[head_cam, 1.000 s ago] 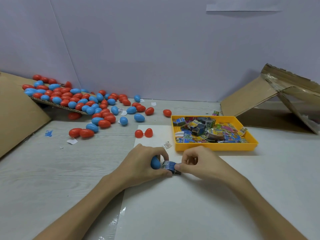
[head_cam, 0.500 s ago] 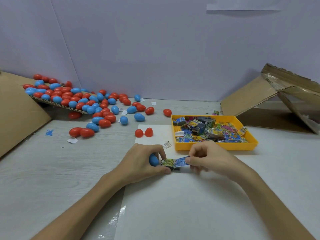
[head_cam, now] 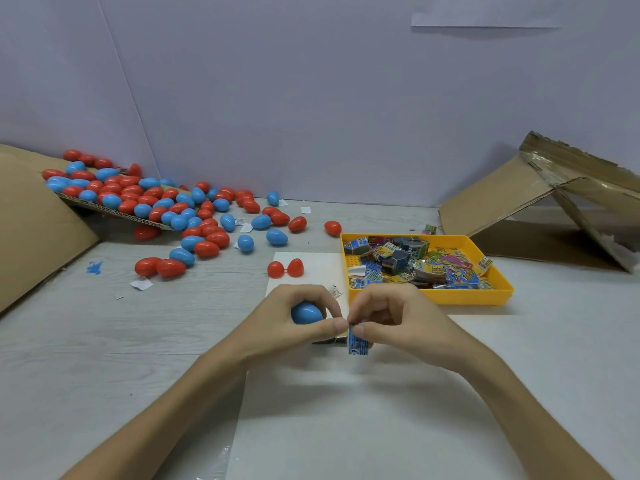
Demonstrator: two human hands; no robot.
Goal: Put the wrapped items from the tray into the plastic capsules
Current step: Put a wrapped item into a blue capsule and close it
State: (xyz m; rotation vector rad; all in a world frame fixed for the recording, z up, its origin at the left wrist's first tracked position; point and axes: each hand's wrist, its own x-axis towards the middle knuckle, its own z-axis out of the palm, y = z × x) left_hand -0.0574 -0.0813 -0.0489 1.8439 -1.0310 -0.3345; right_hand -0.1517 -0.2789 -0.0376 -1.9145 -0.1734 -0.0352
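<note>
In the head view, the left hand (head_cam: 291, 322) curls its fingers round one blue capsule (head_cam: 306, 313), just above the worktop (head_cam: 104, 341). The right hand (head_cam: 398, 320) pinches one blue-printed wrapped item (head_cam: 358, 341) between thumb and fingertips, so that it hangs down right beside the capsule, over a white sheet (head_cam: 346, 410). The two thumbs almost meet. Whether the capsule is open cannot be told, since the fingers hide its seam.

The likely trouble is the fit. The wrapped item looks long and flat against the small capsule, so unless folded it may jut out and keep the halves from closing. A light pinch could also let it slip onto the sheet, and the smooth capsule could roll if released.

By count there is one yellow tray (head_cam: 429, 296) just beyond the right hand, holding a heap of wrapped items (head_cam: 415, 266) too tangled to number. One open red capsule (head_cam: 285, 268), its two halves joined, lies near the tray. Several dozen red and blue capsules (head_cam: 145, 202) spill off a cardboard sheet (head_cam: 114, 211) at far left. One cardboard box (head_cam: 519, 199) lies at the right.
</note>
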